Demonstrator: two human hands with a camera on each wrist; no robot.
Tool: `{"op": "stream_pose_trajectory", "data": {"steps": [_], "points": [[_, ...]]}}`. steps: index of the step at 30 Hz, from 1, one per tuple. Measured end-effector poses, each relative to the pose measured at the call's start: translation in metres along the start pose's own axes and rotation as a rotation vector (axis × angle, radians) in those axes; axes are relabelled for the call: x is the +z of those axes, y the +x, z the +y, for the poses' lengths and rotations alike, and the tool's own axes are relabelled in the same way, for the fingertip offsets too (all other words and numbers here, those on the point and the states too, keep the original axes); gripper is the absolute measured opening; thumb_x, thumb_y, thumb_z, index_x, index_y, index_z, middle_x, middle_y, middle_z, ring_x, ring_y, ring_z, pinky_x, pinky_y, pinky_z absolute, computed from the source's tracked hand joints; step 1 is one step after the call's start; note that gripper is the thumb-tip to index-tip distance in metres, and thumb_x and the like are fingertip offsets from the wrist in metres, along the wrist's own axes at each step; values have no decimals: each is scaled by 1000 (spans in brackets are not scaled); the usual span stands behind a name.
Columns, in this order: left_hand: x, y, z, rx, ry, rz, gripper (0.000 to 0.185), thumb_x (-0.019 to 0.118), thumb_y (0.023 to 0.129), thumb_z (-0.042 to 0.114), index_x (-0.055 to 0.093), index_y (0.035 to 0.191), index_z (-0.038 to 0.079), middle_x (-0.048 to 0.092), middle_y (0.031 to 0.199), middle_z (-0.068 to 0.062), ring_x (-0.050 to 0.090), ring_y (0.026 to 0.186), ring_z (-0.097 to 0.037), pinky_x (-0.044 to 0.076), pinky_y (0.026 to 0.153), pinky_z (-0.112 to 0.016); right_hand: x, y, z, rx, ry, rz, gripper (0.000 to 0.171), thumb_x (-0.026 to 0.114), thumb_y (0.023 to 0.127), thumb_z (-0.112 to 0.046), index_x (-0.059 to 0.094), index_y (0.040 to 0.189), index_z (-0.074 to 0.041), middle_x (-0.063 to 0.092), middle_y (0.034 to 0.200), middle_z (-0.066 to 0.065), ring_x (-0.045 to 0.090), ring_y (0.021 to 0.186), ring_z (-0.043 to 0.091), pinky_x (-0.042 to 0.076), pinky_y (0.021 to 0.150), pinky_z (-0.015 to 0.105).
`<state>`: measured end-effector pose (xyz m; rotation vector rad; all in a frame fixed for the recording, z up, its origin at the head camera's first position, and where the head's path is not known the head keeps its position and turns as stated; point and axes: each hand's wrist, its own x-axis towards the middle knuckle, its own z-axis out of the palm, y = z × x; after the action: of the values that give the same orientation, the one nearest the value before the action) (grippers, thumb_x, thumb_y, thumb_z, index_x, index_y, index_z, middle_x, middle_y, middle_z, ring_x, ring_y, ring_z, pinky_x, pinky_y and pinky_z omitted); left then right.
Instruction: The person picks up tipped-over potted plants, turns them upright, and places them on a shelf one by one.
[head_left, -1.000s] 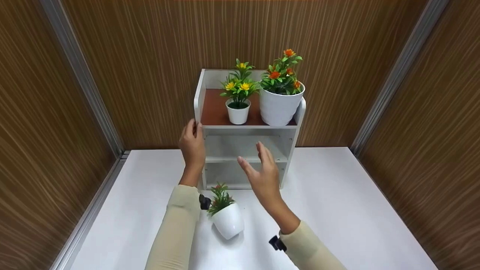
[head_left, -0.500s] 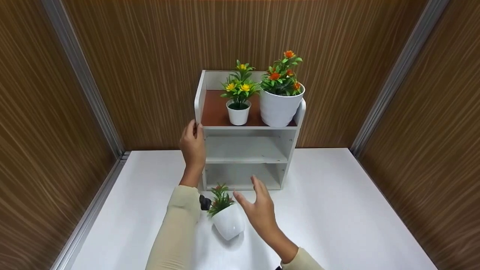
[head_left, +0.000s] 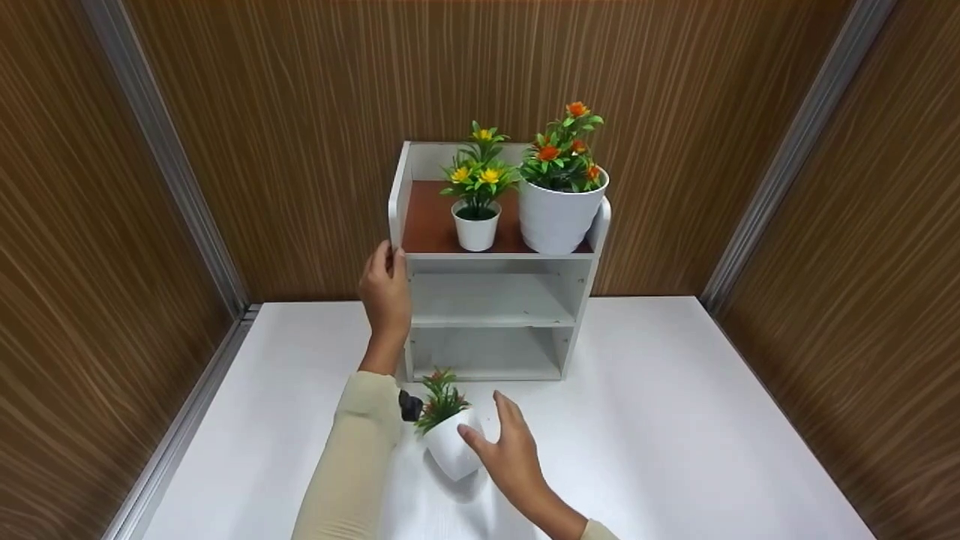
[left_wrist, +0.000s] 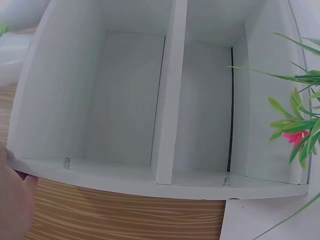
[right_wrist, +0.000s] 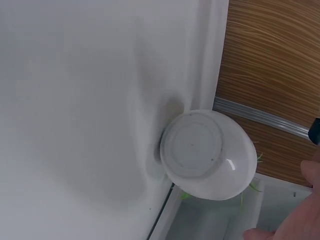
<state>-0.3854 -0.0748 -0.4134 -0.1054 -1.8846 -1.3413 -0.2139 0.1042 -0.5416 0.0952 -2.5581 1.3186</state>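
My left hand (head_left: 386,292) grips the left side panel of a small white shelf unit (head_left: 495,256), at the height of its top board; part of that hand shows at the left edge of the left wrist view. A white potted plant (head_left: 450,448) with red flowers lies tipped on the table before the unit, leaves pointing away. In the right wrist view its round base faces the camera. Just right of this pot, my right hand (head_left: 514,457) is spread, thumb apart from the fingers. In the head view the thumb overlaps the pot; contact is unclear.
On the brown top board stand a small yellow-flowered potted plant (head_left: 476,232) and a larger orange-flowered one (head_left: 561,221). Below are two open compartments. Wood-grain walls (head_left: 300,150) enclose the white table (head_left: 675,420) at the back and both sides.
My right hand has come down and toward the body, from in front of the shelves to beside the tipped pot. The left hand keeps its hold on the side panel.
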Motion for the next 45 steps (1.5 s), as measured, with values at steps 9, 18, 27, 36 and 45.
{"op": "stream_pose_trajectory", "data": {"steps": [9, 18, 27, 36, 45], "points": [[-1, -1, 0, -11, 5, 1, 36, 55, 105, 24, 61, 134, 3, 67, 124, -14, 65, 116, -23, 56, 96, -35, 16, -5, 16, 107, 5, -78, 97, 81, 83, -48, 38, 149, 7, 43, 150, 29, 41, 141, 46, 36, 114, 59], [0, -1, -1, 6, 2, 13, 35, 56, 105, 23, 62, 133, 1, 67, 122, -15, 66, 114, -24, 56, 95, -35, 20, -6, 22, 175, 10, -117, 100, 81, 81, -51, 37, 149, 8, 42, 150, 31, 40, 140, 49, 36, 114, 60], [0, 0, 1, 9, -8, -3, 37, 55, 106, 23, 60, 135, 0, 66, 125, -16, 65, 116, -23, 56, 94, -33, 24, -7, 26, 205, 16, -166, 102, 79, 82, -54, 38, 147, 12, 43, 148, 34, 42, 139, 49, 36, 113, 61], [0, 0, 0, 1, -10, 1, 37, 55, 105, 23, 60, 134, 1, 66, 125, -16, 65, 116, -23, 56, 95, -33, 27, -9, 29, 207, 21, -199, 93, 80, 82, -49, 45, 144, 10, 54, 140, 29, 54, 130, 44, 47, 105, 56], [0, 0, 1, -22, -2, -4, 37, 55, 105, 25, 61, 134, 3, 67, 124, -15, 65, 116, -23, 56, 96, -33, 26, -7, 31, 172, 0, -194, 88, 81, 83, -46, 48, 140, 12, 58, 134, 28, 58, 124, 42, 50, 101, 55]]}}
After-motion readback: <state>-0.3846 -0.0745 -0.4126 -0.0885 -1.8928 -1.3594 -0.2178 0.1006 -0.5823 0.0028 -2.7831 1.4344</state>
